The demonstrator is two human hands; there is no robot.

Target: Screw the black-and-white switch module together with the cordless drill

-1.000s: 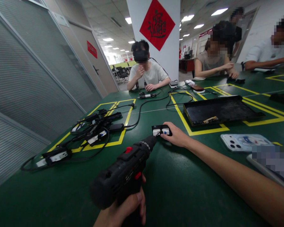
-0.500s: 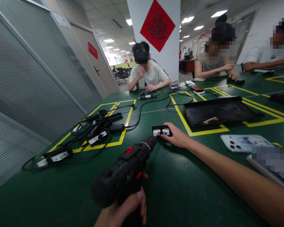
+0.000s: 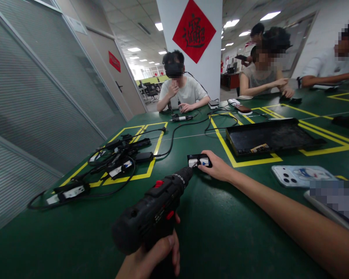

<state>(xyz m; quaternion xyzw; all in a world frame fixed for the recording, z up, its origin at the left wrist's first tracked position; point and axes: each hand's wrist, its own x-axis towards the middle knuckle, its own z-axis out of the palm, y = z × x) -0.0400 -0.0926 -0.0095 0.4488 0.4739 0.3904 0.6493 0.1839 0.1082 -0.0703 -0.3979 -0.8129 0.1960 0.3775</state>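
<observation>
At the middle of the green table [image 3: 238, 224]: small black rectangular housing [image 3: 204, 161] with white and blue parts inside, pinched at its right end by the wearer's right hand [image 3: 216, 166]. Their left hand [image 3: 159, 250] is wrapped round the grip of a matte-black power drill [image 3: 151, 211] with red switches, pointing far-right at the housing. Bit tip overlaps it in view (can't tell if touching). My worry: one-end hold, nothing else visibly bracing it, so torque could twist the housing loose. Off-axis pressure could make the bit skate toward the right thumb, right beside it.
</observation>
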